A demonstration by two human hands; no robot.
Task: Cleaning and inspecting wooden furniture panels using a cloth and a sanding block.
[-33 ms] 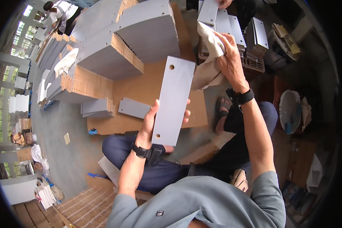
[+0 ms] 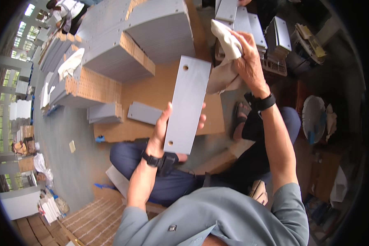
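My left hand (image 2: 159,130) is closed round the lower part of a grey rectangular panel (image 2: 187,104), thumb on its left edge and fingertips showing at its right. The panel is tilted slightly, with a round hole near each end. Up and to the right, my right hand (image 2: 250,63) grips a cream cloth (image 2: 227,43), which hangs down beside the panel's upper right edge. Whether the cloth touches the panel I cannot tell. Beyond my left hand, a grey panel (image 2: 143,113) lies on a brown cardboard sheet (image 2: 168,84).
Tall stacks of grey panels (image 2: 160,28) stand ahead and to the left, with a white cloth (image 2: 71,63) on one. More panels (image 2: 279,37) stand at the far right near another person's hand (image 2: 244,2). A round tub (image 2: 313,119) is at the right.
The view has shifted slightly. Both hands keep hold of the same panel and cloth, with hardly any movement between them.
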